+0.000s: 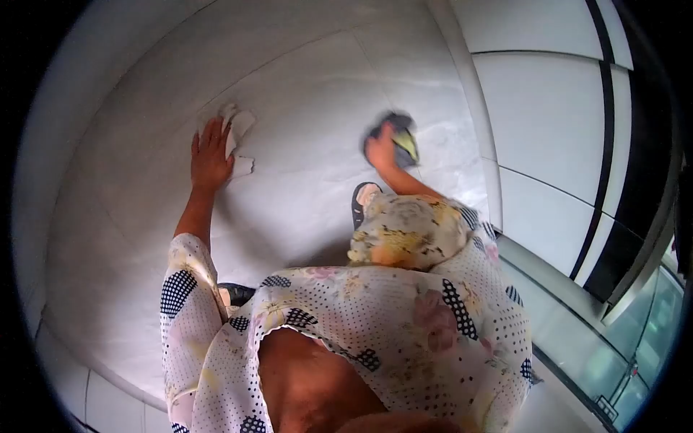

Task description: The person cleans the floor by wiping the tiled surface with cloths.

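Flat on the pale tiled floor (303, 94), my left hand (211, 155) rests with its fingers stretched out, partly over a crumpled white cloth or tissue (243, 124). Pieces of the white material stick out to the right of the fingers. Further right, my right hand (381, 146) presses on a dark grey cloth (396, 121) with a yellow-green patch (406, 144). Motion blurs this hand and the cloth, and its fingers are bent onto the cloth.
White cabinet fronts (538, 123) with black stripes stand along the right side. Glass panels (642, 346) show at the lower right. My shoes (357, 206) and patterned clothing (411, 231) are close below the hands.
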`<state>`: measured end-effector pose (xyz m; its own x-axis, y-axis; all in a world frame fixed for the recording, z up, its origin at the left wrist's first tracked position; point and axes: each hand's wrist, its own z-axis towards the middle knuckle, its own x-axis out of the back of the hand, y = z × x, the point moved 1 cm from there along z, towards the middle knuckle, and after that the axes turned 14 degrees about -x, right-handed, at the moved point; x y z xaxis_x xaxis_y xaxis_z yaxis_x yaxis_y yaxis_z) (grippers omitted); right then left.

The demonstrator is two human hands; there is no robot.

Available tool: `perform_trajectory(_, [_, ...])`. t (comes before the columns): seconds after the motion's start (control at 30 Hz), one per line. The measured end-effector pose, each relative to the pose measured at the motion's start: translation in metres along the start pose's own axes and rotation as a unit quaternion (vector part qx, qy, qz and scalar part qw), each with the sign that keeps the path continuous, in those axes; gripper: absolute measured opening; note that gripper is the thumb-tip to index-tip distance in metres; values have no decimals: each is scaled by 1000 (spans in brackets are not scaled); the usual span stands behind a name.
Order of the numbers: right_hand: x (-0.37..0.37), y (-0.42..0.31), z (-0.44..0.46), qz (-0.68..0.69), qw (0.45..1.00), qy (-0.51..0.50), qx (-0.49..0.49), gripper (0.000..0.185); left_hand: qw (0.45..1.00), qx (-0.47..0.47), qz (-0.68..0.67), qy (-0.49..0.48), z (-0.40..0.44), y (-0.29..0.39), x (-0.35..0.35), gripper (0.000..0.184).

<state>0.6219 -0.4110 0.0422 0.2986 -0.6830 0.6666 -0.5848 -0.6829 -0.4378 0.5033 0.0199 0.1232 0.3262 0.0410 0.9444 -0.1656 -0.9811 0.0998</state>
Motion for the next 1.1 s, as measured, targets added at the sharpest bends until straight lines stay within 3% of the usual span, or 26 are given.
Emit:
perform_trajectory(0.03, [-1,-101,-52,-6,990,-132,-50,67,1000,18,13,-20,-1,-1,0,76])
perform_trajectory(0.07, [-56,-95,-10,-55,979,7,198,65,998,38,26,-39,5,0,0,76])
perform_trajectory(0.1, [-65,-130,1,-35,962,-94,255,63,998,40,34,-40,13,4,0,76])
perform_trajectory(0.17, [-48,-202,-13,134,917,-348,139,56,997,40,51,-48,25,10,-2,76])
perform_trajectory(0.23, [-28,-239,-14,302,834,-448,112,53,997,57,36,-45,38,10,-5,75])
perform_trajectory(0.27, [-16,-244,-11,382,779,-489,91,52,997,60,25,-50,45,15,-5,75])
perform_trajectory(0.37, [41,-230,-22,532,704,-461,86,48,995,95,24,-10,49,18,-8,74])
perform_trajectory(0.5, [129,-155,-11,626,700,-340,52,42,994,103,34,8,42,19,-12,71])
perform_trajectory(0.57, [175,-104,-11,687,682,-252,13,37,993,83,28,76,32,9,-32,71])
perform_trajectory(0.63, [205,-33,-5,687,712,-141,28,34,984,51,11,172,24,7,-35,72])
perform_trajectory(0.67, [215,13,6,666,742,-70,9,41,987,73,15,142,21,8,-34,72])
perform_trajectory(0.7, [220,65,22,605,795,26,-14,48,989,96,20,113,18,9,-31,72])
perform_trajectory(0.73, [219,124,42,445,880,153,-61,56,989,122,26,83,12,8,-31,71])
perform_trajectory(0.77, [216,178,55,206,931,282,-107,65,989,121,29,84,9,10,-30,71])
perform_trajectory(0.83, [211,168,20,-54,892,417,-166,88,989,121,35,83,2,12,-28,71])
perform_trajectory(0.87, [208,170,18,-88,894,420,-131,96,990,118,30,70,3,11,-32,70])
perform_trajectory(0.97, [192,151,55,-24,916,327,-231,97,990,118,30,69,10,13,-44,67])
perform_trajectory(1.0, [186,139,70,-60,902,324,-279,98,987,122,41,94,15,15,-47,66])
perform_trajectory(1.1, [188,102,102,-61,883,387,-258,96,974,163,5,155,23,22,-27,65])
